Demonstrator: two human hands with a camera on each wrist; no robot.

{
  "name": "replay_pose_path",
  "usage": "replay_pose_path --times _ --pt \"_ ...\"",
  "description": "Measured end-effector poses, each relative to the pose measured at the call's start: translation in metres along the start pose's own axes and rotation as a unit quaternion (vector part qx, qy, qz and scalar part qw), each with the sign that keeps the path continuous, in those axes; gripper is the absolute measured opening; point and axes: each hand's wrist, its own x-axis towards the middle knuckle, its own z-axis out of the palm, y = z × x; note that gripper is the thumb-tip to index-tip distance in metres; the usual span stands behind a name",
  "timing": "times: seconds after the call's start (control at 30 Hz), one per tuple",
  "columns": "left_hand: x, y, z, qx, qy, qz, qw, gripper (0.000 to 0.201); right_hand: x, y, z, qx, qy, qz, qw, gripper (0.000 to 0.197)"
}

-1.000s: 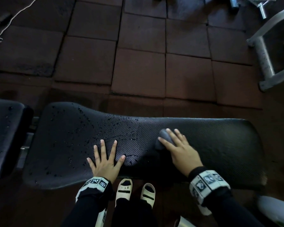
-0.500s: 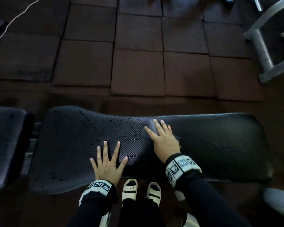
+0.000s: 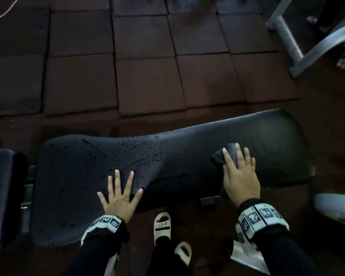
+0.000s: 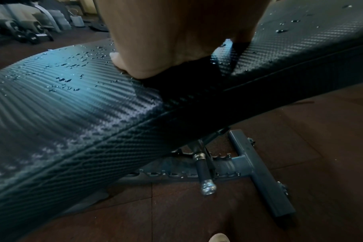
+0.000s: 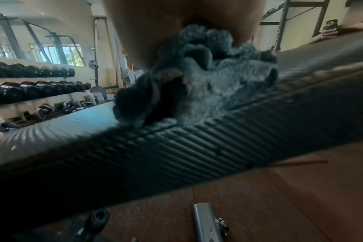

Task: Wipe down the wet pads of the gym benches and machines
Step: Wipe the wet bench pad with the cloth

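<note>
One long black bench pad [image 3: 187, 162] lies across the head view, its long axis running left to right and rising a little toward the right end; water droplets [image 3: 131, 154] speckle its left and middle parts. Two hands rest on it. The left hand [image 3: 119, 198] lies flat near the front edge, fingers spread and straight, holding nothing. The right hand [image 3: 240, 176] presses one crumpled dark grey cloth [image 5: 199, 85] onto the pad's right part, fingers laid straight over it. One second, separate pad [image 3: 2, 196] sits just beyond the left end.
</note>
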Motion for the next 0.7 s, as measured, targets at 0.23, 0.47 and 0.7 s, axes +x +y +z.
replay_pose_path --times 0.23,0.47,0.7 --pt "0.002 -0.001 0.002 -0.014 0.009 0.002 1.000 0.074 0.033 -0.066 0.021 0.041 0.017 -0.025 0.999 0.051" --pt "0.006 -0.002 0.002 -0.021 -0.009 0.003 1.000 0.062 -0.029 -0.114 0.061 0.005 0.025 -0.198 0.980 0.055" --pt "0.006 -0.003 0.000 -0.024 -0.023 0.014 0.999 0.062 -0.076 -0.038 0.073 -0.006 0.096 -0.204 0.974 0.062"
